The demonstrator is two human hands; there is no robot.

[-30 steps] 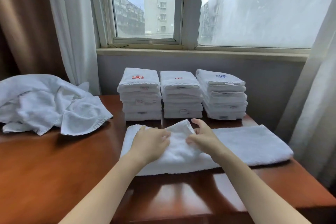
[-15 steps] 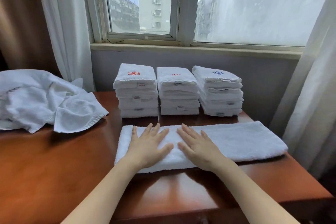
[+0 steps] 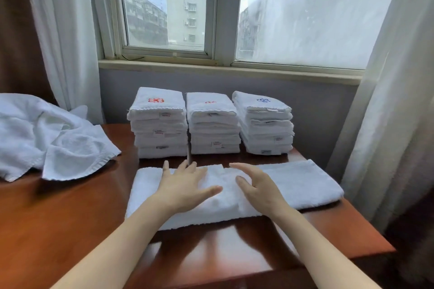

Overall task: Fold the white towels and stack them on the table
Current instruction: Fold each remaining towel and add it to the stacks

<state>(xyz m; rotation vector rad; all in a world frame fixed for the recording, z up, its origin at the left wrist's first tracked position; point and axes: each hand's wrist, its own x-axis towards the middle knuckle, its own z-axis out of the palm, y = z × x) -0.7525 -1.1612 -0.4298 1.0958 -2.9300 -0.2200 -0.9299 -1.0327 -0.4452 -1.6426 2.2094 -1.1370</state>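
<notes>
Beneath the long towel [image 3: 305, 185] runs the wooden table [image 3: 70, 230], and that towel, the one being worked on, lies across the table's near edge as a flat band in front of the person. Well to the left of the long towel sits the heap of unfolded towels [image 3: 47, 138], loose and crumpled, so by the look of it several are still to be done. Just behind the long towel stand three finished piles, the left stack [image 3: 159, 124], the middle stack [image 3: 212, 124] and the right stack [image 3: 265, 124], all close together. A second ago both hands pinched up a ridge of cloth at the long towel's middle. Half a second ago both palms were pressed flat on it. Now the ridge is gone, and a layer edge shows on top near the middle. The left hand [image 3: 185, 185] still lies on the towel's left half, fingers spread and straight, gripping nothing. The right hand [image 3: 260, 187] has loosened, its fingers gently arched and its thumb held apart, also holding nothing. Whether it touches the cloth or floats just above it I cannot tell. I judge that this fold has been laid and smoothed, and that the towel's free right end will probably be taken up next for another fold before it joins a pile.
</notes>
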